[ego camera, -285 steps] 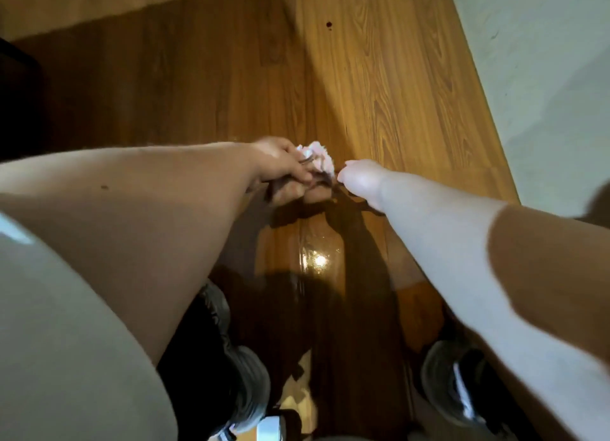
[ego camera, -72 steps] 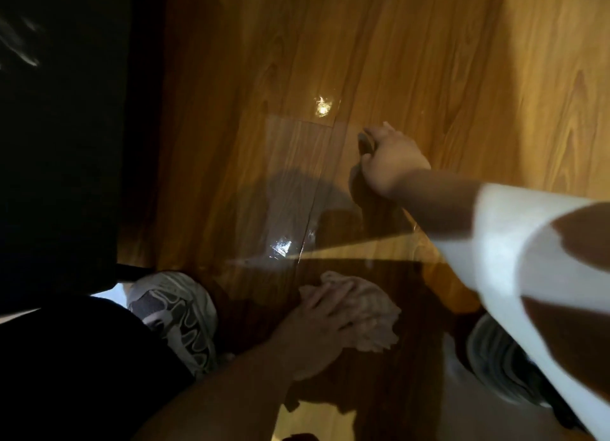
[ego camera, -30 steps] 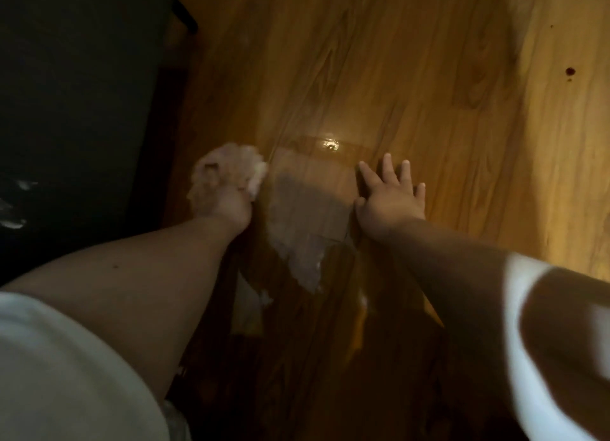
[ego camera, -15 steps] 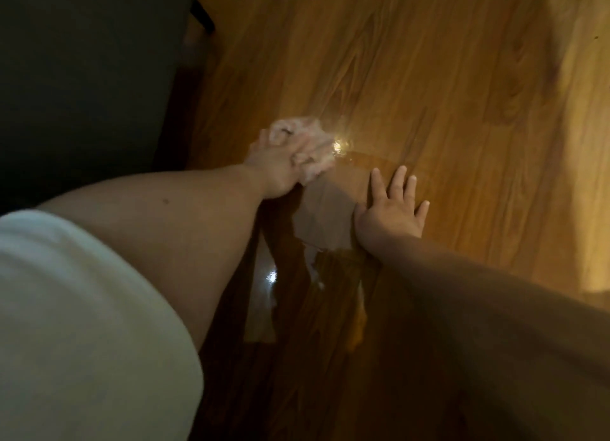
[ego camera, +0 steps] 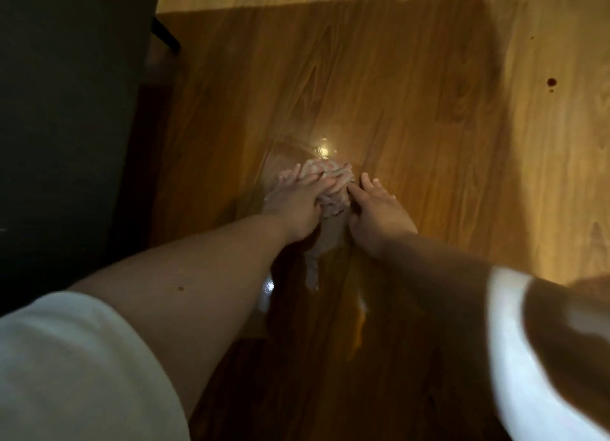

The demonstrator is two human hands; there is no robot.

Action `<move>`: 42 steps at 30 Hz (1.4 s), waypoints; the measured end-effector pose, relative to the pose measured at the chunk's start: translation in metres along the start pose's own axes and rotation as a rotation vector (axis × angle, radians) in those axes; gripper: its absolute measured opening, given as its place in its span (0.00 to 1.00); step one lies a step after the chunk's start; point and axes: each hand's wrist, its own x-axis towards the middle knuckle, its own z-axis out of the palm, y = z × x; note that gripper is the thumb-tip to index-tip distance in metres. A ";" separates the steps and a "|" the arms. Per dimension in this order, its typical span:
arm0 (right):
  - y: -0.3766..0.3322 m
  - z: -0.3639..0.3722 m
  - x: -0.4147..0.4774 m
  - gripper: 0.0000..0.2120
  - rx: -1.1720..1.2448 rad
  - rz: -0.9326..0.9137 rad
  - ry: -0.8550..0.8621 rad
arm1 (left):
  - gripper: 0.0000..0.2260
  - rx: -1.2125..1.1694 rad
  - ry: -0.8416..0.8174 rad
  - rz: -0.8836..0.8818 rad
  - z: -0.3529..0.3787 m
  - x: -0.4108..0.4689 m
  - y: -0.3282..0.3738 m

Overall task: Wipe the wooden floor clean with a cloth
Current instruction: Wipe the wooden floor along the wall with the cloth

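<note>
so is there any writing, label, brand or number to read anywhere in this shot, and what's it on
None: no word, label, brand, number or sign can be read in this view.
The crumpled pale pink cloth under the left hand, the right hand, the glossy brown wooden plank floor, the white short sleeve and the dark blurred furniture on the left show no print.

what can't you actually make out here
All in the head view:
- Wooden floor under the cloth: covered by it and by the left hand.
- Whether the right hand touches the cloth: blurred.
- Dark spots on the floor: too small to identify.
- Black object at left: in shadow and cut off by the edge.
</note>
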 end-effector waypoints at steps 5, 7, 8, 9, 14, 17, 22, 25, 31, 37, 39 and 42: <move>0.001 0.006 -0.026 0.34 0.195 0.008 0.091 | 0.16 -0.339 0.139 -0.135 -0.012 -0.024 0.011; 0.000 0.003 -0.039 0.32 0.342 0.027 0.089 | 0.12 -0.419 0.122 -0.247 -0.020 -0.035 0.028; 0.000 0.000 -0.046 0.28 0.456 0.059 0.079 | 0.10 -0.471 0.107 -0.281 -0.024 -0.042 0.037; -0.001 -0.001 -0.052 0.24 0.615 0.109 0.051 | 0.11 -0.537 0.103 -0.309 -0.029 -0.048 0.046; -0.007 -0.019 -0.092 0.35 1.196 0.191 -0.140 | 0.15 -0.952 0.184 -0.352 -0.056 -0.077 0.095; -0.001 -0.032 -0.116 0.30 1.117 0.086 -0.178 | 0.13 -1.069 0.091 -0.304 -0.068 -0.088 0.120; 0.020 -0.053 -0.145 0.15 0.866 0.204 -0.089 | 0.11 -1.100 0.088 -0.265 -0.077 -0.098 0.170; 0.039 -0.073 -0.158 0.16 0.959 0.255 -0.056 | 0.11 -1.152 0.164 -0.235 -0.086 -0.098 0.198; 0.075 -0.108 -0.179 0.09 1.133 0.260 -0.068 | 0.12 -1.214 0.122 -0.298 -0.099 -0.096 0.236; 0.052 -0.104 -0.167 0.17 0.901 0.266 0.012 | 0.14 -1.263 0.231 -0.286 -0.098 -0.108 0.211; 0.046 -0.109 -0.172 0.14 0.936 0.262 -0.024 | 0.10 -1.241 0.281 -0.351 -0.106 -0.108 0.202; 0.051 -0.129 -0.177 0.09 0.980 0.227 0.013 | 0.12 -1.127 0.378 -0.360 -0.119 -0.088 0.208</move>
